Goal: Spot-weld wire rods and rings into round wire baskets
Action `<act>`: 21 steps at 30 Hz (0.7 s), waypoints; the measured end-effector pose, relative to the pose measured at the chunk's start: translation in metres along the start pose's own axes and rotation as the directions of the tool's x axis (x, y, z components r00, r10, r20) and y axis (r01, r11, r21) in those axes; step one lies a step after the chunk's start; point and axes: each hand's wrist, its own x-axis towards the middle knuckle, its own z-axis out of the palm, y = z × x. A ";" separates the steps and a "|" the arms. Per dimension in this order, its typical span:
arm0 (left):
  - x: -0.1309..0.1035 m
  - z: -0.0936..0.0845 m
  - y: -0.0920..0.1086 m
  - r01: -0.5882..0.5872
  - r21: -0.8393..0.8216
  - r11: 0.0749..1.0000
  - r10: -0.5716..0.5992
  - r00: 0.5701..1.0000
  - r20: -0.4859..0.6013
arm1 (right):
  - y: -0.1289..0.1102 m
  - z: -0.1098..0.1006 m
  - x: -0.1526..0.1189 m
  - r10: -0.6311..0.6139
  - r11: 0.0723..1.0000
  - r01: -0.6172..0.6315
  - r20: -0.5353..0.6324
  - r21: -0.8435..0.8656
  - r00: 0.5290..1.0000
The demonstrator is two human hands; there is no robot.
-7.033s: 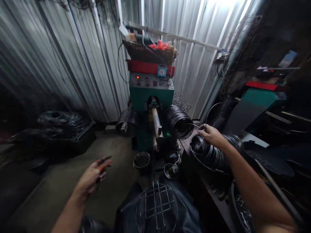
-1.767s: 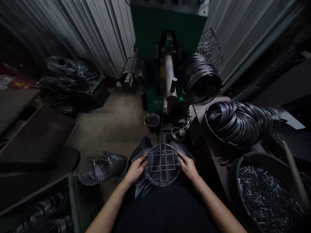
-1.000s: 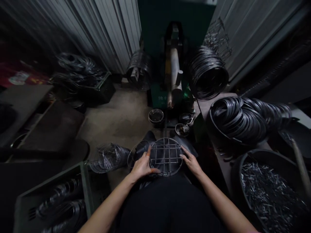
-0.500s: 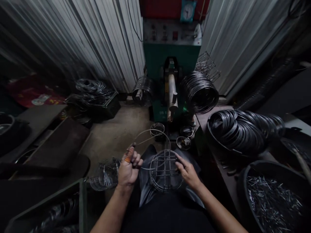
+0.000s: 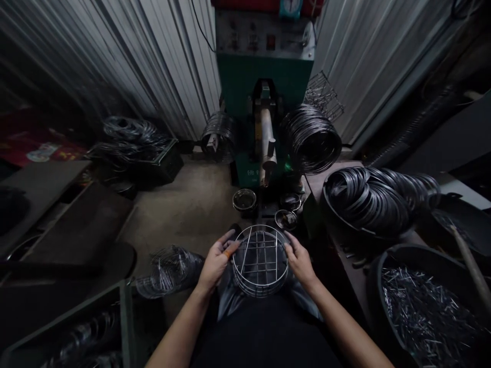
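Grip, head view: left hand (image 5: pixel 215 261) and right hand (image 5: pixel 301 261) pinch the wire racks (image 5: pixel 261 284) by opposite rims, which layer each pinches unclear | racks: lower centre of frame, stacked between the hands, two-barred one uppermost | coils (image 5: pixel 368 199): right of frame | tub (image 5: pixel 374 286): lower right | machine (image 5: pixel 241 74): upper centre

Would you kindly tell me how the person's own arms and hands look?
The forearms show bare, down to the picture's lower edge. The left hand is ungloved, with an orange thumb wrap; the right hand is ungloved too.
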 end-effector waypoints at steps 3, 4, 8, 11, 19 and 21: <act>0.011 -0.012 -0.015 -0.062 0.331 0.942 0.064 0.998 0.006 | 0.013 0.005 0.002 -0.050 0.984 0.057 0.044 -0.167 0.998; 0.013 -0.015 -0.020 -0.079 0.438 0.896 0.081 0.997 0.014 | 0.016 0.006 0.002 -0.079 0.975 0.088 0.054 -0.204 0.995; 0.011 -0.019 -0.029 -0.121 0.689 0.715 0.111 0.992 0.059 | 0.027 0.008 0.004 -0.177 0.953 0.189 0.070 -0.239 0.982; 0.007 -0.016 -0.029 -0.126 0.729 0.673 0.113 0.991 0.067 | 0.030 0.008 0.007 -0.165 0.966 0.178 0.082 -0.188 0.983; 0.007 -0.012 -0.028 -0.116 0.618 0.778 0.124 0.992 0.031 | 0.033 0.007 0.015 -0.037 0.997 0.046 0.121 -0.068 0.992; 0.008 -0.014 -0.029 -0.115 0.624 0.773 0.123 0.992 0.031 | 0.034 0.007 0.014 -0.018 0.997 0.028 0.143 -0.069 0.990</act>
